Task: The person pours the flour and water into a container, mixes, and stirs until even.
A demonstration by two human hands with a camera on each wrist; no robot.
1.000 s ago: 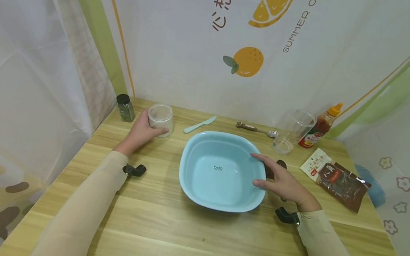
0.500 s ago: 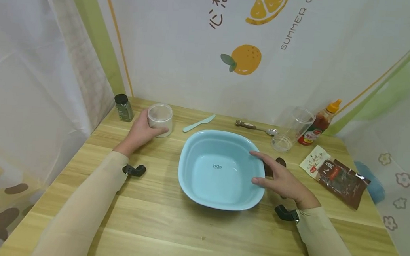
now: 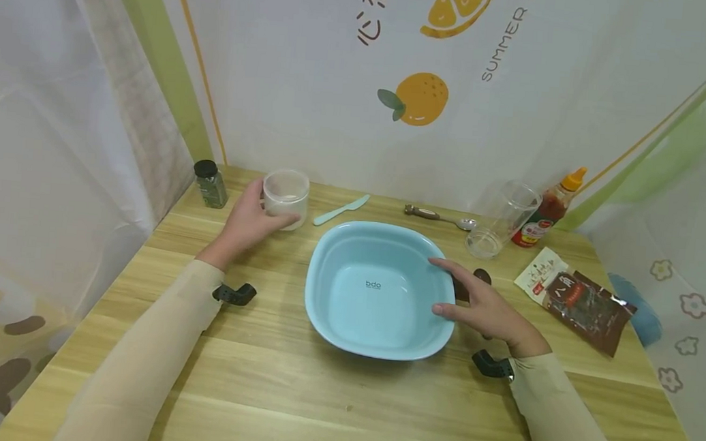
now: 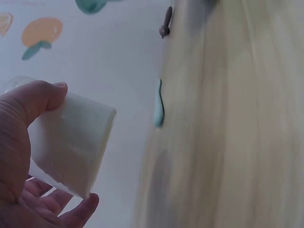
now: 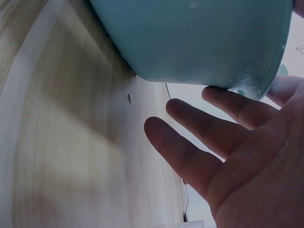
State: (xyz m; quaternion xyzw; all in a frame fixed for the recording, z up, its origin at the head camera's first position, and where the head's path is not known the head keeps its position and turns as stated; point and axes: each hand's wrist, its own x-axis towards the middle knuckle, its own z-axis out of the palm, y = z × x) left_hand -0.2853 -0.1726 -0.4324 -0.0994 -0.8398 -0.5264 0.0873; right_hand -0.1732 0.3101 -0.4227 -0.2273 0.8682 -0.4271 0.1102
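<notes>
– Holding what with the left hand (image 3: 250, 215)?

– Gripping a clear tub (image 3: 286, 199), with the thumb on one side and the fingers wrapped round the other; spread only as wide as the tub itself.

– Placed where?

– At ten o'clock from the blue basin (image 3: 377, 318), near its rim but apart from it. Raised off the table (image 3: 315, 409), judging by the gap beneath in the left wrist view.

– Doing what with the right hand (image 3: 489, 311)?

– Resting loosely at three o'clock on the rim of the basin, with fingers fairly straight and well spread, and with the thumb over the edge. Cannot tell how firmly.

– Finding what else round the basin?

– Farther out towards ten, a small black-lidded jar (image 3: 210, 186) of green herbs. At eleven, a pale green knife (image 3: 343, 210). At one, a brown-handled spoon (image 3: 430, 215). At two, a tall clear cup (image 3: 506, 221), with a sauce bottle (image 3: 541, 218) just beside it, farther out.

– And past the right hand?

– At three, a brown and cream packet (image 3: 576, 301) lying flat. Closer in, something dark brown (image 3: 482, 276), partly hidden; cannot tell what.

– And at twelve?

– Behind the table, a white curtain (image 3: 313, 88) printed with oranges.
</notes>
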